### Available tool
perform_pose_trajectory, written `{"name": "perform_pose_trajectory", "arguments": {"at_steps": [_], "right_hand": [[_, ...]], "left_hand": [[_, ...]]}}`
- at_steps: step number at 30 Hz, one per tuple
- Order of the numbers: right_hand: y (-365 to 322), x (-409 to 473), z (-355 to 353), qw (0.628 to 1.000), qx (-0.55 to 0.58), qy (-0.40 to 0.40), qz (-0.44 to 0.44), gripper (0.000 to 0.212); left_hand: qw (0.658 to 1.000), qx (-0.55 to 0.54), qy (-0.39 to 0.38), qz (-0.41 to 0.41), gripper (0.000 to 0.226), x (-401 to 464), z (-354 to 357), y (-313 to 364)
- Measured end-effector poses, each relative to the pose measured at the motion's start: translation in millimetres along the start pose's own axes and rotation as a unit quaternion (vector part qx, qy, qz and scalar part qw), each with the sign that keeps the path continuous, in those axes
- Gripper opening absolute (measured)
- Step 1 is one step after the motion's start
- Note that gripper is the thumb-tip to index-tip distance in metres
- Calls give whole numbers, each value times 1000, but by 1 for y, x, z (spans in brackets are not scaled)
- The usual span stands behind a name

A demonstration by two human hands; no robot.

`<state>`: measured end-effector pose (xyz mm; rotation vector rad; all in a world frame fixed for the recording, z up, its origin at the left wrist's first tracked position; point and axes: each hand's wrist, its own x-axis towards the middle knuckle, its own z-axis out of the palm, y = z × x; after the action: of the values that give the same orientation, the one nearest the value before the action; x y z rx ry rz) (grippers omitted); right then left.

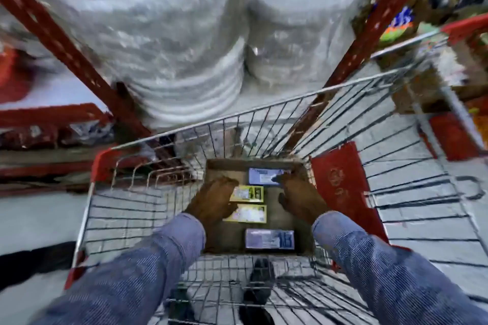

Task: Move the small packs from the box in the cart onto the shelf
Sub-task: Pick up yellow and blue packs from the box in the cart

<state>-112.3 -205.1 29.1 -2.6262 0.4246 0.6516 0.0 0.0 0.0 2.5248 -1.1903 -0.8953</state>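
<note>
Down in the cart: a brown cardboard box [227, 169] sits on the wire floor of a shopping cart [264, 108], open at the top, with both hands reaching into it.
Packs: four small flat packs lie face up on the box floor in a rough column running away from the person.
Far pack: a blue-and-white pack [264, 176] lies at the far end, long axis crosswise, left to right.
Middle packs: two yellow-green packs, the upper yellow pack [250, 194] and the lower yellow pack [250, 214], lie one behind the other, each with its long axis crosswise.
Near pack: a purple-blue pack [269, 239] lies closest to the person, long axis also crosswise, printed numerals toward its right end.
Left hand [211, 200]: palm down over the left ends of the two yellow packs, fingers together and curled; motion blur hides whether they grip either pack.
Right hand [298, 195]: fingers extended toward the right end of the far pack, fingertips at its edge, thumb spread apart; a firm hold cannot be told.
Sleeves: both arms wear blue denim sleeves.
Beyond the cart: red shelf uprights [79, 47] frame plastic-wrapped stacks of white plates [171, 47].
Cart side: a red panel [340, 187] stands just right of the box.
</note>
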Motion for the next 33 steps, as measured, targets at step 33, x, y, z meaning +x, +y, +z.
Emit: {"name": "perform_pose_trajectory", "arguments": {"at_steps": [33], "right_hand": [[-29, 13, -53, 997, 33, 65, -24, 60]], "left_hand": [[960, 180, 28, 213, 55, -33, -115, -6]]}}
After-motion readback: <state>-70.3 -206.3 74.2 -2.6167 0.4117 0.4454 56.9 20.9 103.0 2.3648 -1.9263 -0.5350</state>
